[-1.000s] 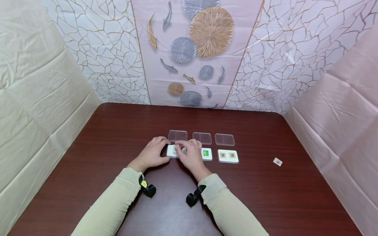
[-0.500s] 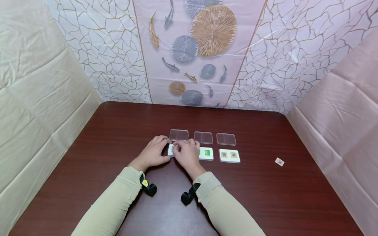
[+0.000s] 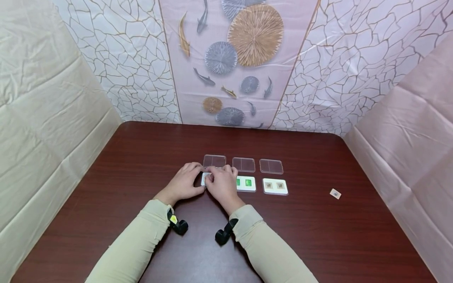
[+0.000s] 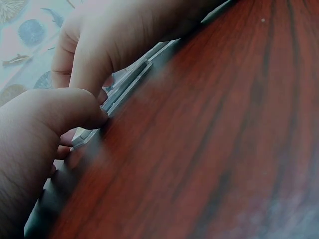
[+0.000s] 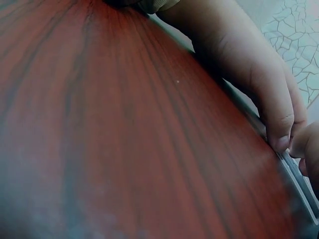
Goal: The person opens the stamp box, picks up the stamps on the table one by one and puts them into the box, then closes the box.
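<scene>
My left hand (image 3: pixel 184 181) holds the left end of a flat, clear-edged case with a white insert (image 3: pixel 203 180), its thumb at the near edge and its fingers at the far edge. In the left wrist view the thumb presses against the rim of this case (image 4: pixel 129 84). My right hand (image 3: pixel 223 184) is over the same case, thumb and forefinger pinched together above the insert. They pinch a small, beige, stamp-like card, mostly hidden by the fingers. The right hand also covers most of the case.
Beside it lie a white case with green squares (image 3: pixel 248 183) and another with two beige pictures (image 3: pixel 275 186). Behind stand three clear lids, at left (image 3: pixel 214 161), middle (image 3: pixel 243 164) and right (image 3: pixel 271 166). A loose stamp-like card (image 3: pixel 335 193) lies far right on the brown table (image 3: pixel 304 236).
My right hand has shifted slightly left over the case, hiding the small card and uncovering more of the green-square case. The left hand has kept its hold. The head view has moved slightly.
</scene>
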The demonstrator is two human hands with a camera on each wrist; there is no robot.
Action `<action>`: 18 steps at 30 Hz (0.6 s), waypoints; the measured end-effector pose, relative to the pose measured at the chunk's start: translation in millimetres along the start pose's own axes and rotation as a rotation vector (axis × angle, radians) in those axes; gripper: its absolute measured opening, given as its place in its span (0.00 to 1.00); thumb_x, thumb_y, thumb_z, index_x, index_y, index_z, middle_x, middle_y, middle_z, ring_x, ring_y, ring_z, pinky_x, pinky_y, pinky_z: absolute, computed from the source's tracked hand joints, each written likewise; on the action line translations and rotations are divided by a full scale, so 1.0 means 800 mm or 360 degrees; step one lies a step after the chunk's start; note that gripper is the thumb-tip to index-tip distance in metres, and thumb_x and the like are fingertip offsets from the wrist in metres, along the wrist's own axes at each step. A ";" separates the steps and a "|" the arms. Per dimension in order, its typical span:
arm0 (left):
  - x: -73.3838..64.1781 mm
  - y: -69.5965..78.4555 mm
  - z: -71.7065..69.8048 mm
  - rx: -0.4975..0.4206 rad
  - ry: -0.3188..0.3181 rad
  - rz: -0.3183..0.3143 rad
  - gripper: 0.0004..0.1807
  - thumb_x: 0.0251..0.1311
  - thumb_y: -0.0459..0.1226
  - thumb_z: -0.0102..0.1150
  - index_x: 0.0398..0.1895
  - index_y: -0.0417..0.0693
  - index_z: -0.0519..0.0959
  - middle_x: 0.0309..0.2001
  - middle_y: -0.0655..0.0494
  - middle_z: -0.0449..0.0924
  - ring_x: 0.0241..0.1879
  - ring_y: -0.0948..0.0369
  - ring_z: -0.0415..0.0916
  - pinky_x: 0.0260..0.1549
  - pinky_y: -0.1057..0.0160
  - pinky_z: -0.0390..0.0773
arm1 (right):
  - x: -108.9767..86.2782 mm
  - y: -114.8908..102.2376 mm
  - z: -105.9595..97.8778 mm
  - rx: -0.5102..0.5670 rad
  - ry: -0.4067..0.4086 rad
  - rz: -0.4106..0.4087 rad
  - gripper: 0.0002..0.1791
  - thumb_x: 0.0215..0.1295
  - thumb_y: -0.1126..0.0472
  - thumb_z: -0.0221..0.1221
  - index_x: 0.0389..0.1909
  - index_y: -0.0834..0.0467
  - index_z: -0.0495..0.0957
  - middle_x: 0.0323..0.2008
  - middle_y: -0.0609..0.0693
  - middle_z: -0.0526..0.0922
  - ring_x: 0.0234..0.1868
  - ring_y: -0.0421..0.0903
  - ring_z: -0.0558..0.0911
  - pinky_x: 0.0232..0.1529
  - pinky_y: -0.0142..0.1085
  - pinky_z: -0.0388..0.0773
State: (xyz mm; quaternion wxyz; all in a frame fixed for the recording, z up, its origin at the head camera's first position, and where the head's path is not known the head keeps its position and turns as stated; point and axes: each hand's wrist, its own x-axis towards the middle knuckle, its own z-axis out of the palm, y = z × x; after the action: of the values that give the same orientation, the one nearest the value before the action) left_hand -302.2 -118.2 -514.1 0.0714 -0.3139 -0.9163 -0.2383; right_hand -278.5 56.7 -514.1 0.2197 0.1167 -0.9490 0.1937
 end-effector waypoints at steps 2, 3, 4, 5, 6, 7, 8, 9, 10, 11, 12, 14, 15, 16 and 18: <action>0.000 0.000 0.000 -0.0004 -0.0005 -0.0007 0.31 0.49 0.47 0.65 0.58 0.44 0.78 0.59 0.48 0.73 0.62 0.48 0.67 0.65 0.45 0.64 | 0.000 0.000 0.000 -0.0014 0.0001 -0.0011 0.08 0.62 0.54 0.62 0.41 0.44 0.85 0.22 0.38 0.81 0.40 0.48 0.74 0.61 0.53 0.60; 0.000 0.000 0.000 -0.0005 -0.0005 -0.0008 0.31 0.49 0.47 0.65 0.58 0.44 0.78 0.59 0.48 0.73 0.62 0.48 0.67 0.65 0.45 0.64 | -0.001 0.000 0.000 -0.0029 0.0006 -0.0024 0.07 0.62 0.54 0.63 0.40 0.44 0.85 0.23 0.39 0.82 0.41 0.48 0.75 0.61 0.53 0.60; 0.000 0.000 0.000 -0.0010 -0.0004 -0.0008 0.31 0.49 0.47 0.65 0.58 0.45 0.78 0.59 0.48 0.73 0.61 0.48 0.67 0.65 0.45 0.64 | -0.001 -0.001 0.000 -0.0044 0.0008 -0.0035 0.06 0.63 0.54 0.63 0.39 0.44 0.86 0.24 0.39 0.82 0.41 0.48 0.75 0.60 0.53 0.61; 0.000 -0.001 0.001 -0.0013 -0.0004 -0.0007 0.30 0.49 0.47 0.65 0.57 0.45 0.78 0.59 0.48 0.73 0.61 0.48 0.67 0.64 0.45 0.64 | -0.001 -0.001 -0.001 -0.0060 0.0015 -0.0048 0.05 0.63 0.53 0.63 0.37 0.44 0.86 0.26 0.39 0.83 0.41 0.48 0.75 0.60 0.54 0.61; 0.000 -0.001 0.001 -0.0016 0.0001 -0.0003 0.29 0.49 0.47 0.65 0.56 0.45 0.78 0.59 0.48 0.73 0.61 0.48 0.67 0.64 0.45 0.65 | -0.001 -0.001 -0.001 -0.0076 0.0021 -0.0061 0.04 0.63 0.53 0.63 0.35 0.44 0.87 0.27 0.40 0.84 0.42 0.49 0.75 0.60 0.54 0.62; 0.000 -0.001 0.001 -0.0020 -0.0003 -0.0005 0.29 0.49 0.47 0.65 0.55 0.45 0.78 0.59 0.48 0.73 0.61 0.48 0.67 0.64 0.45 0.64 | -0.001 -0.001 -0.001 -0.0091 0.0023 -0.0072 0.04 0.64 0.53 0.63 0.33 0.44 0.87 0.29 0.40 0.85 0.42 0.49 0.76 0.59 0.54 0.62; 0.000 -0.001 0.001 -0.0021 -0.0001 -0.0005 0.29 0.48 0.47 0.65 0.55 0.46 0.78 0.58 0.48 0.73 0.61 0.48 0.67 0.64 0.45 0.64 | -0.001 -0.002 -0.001 -0.0105 0.0024 -0.0081 0.05 0.64 0.52 0.63 0.32 0.44 0.87 0.30 0.40 0.85 0.42 0.49 0.76 0.59 0.54 0.62; 0.000 -0.001 0.001 -0.0021 0.0002 -0.0005 0.29 0.48 0.47 0.65 0.55 0.46 0.78 0.58 0.48 0.73 0.61 0.48 0.67 0.64 0.45 0.65 | -0.001 -0.002 -0.002 -0.0112 0.0027 -0.0089 0.05 0.64 0.52 0.63 0.32 0.45 0.87 0.30 0.41 0.86 0.42 0.49 0.76 0.59 0.54 0.63; 0.000 -0.002 0.002 -0.0019 0.0002 -0.0005 0.29 0.48 0.47 0.65 0.55 0.46 0.78 0.58 0.48 0.73 0.61 0.48 0.67 0.64 0.45 0.65 | -0.001 -0.002 -0.002 -0.0115 0.0026 -0.0092 0.05 0.64 0.52 0.63 0.32 0.45 0.87 0.31 0.41 0.86 0.42 0.49 0.76 0.59 0.54 0.63; 0.001 -0.002 0.002 -0.0017 0.0003 -0.0006 0.29 0.48 0.47 0.65 0.55 0.46 0.78 0.59 0.48 0.73 0.61 0.48 0.67 0.64 0.45 0.65 | -0.001 -0.002 -0.002 -0.0115 0.0027 -0.0095 0.05 0.64 0.52 0.63 0.32 0.45 0.87 0.31 0.41 0.86 0.43 0.49 0.76 0.59 0.53 0.63; 0.001 -0.002 0.002 -0.0013 0.0002 -0.0007 0.29 0.48 0.47 0.65 0.55 0.46 0.78 0.59 0.48 0.73 0.61 0.48 0.67 0.64 0.45 0.64 | -0.002 -0.002 -0.002 -0.0113 0.0026 -0.0096 0.05 0.64 0.52 0.64 0.32 0.45 0.88 0.30 0.41 0.85 0.43 0.49 0.76 0.59 0.53 0.63; 0.001 -0.002 0.003 -0.0011 -0.0003 -0.0012 0.29 0.49 0.47 0.65 0.55 0.46 0.78 0.59 0.48 0.73 0.61 0.48 0.67 0.65 0.45 0.64 | -0.001 -0.001 -0.002 -0.0108 0.0026 -0.0100 0.05 0.64 0.53 0.64 0.32 0.45 0.88 0.30 0.41 0.85 0.43 0.49 0.76 0.58 0.53 0.63; 0.001 -0.002 0.003 -0.0011 -0.0004 -0.0013 0.29 0.48 0.47 0.65 0.55 0.46 0.78 0.59 0.48 0.73 0.61 0.48 0.67 0.65 0.45 0.64 | -0.001 -0.001 -0.001 -0.0106 0.0025 -0.0101 0.05 0.64 0.53 0.64 0.32 0.45 0.88 0.30 0.41 0.85 0.43 0.49 0.76 0.58 0.53 0.63; 0.001 -0.002 0.003 -0.0014 -0.0006 -0.0014 0.29 0.49 0.47 0.65 0.55 0.46 0.78 0.59 0.48 0.73 0.61 0.48 0.67 0.65 0.45 0.64 | -0.001 -0.001 -0.001 -0.0104 0.0023 -0.0101 0.05 0.64 0.53 0.64 0.32 0.45 0.88 0.30 0.41 0.85 0.43 0.49 0.76 0.58 0.53 0.63; 0.001 -0.001 0.003 -0.0019 -0.0004 -0.0014 0.29 0.48 0.47 0.65 0.55 0.45 0.78 0.59 0.48 0.73 0.61 0.48 0.67 0.64 0.45 0.64 | -0.001 0.000 0.000 -0.0097 0.0019 -0.0102 0.05 0.65 0.53 0.63 0.33 0.45 0.88 0.31 0.41 0.85 0.43 0.49 0.76 0.58 0.53 0.62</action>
State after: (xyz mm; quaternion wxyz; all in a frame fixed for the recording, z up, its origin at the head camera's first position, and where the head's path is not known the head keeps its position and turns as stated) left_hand -303.5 -117.3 -516.0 0.0674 -0.3106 -0.9163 -0.2436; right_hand -277.3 56.7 -514.4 0.2349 0.1391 -0.9489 0.1582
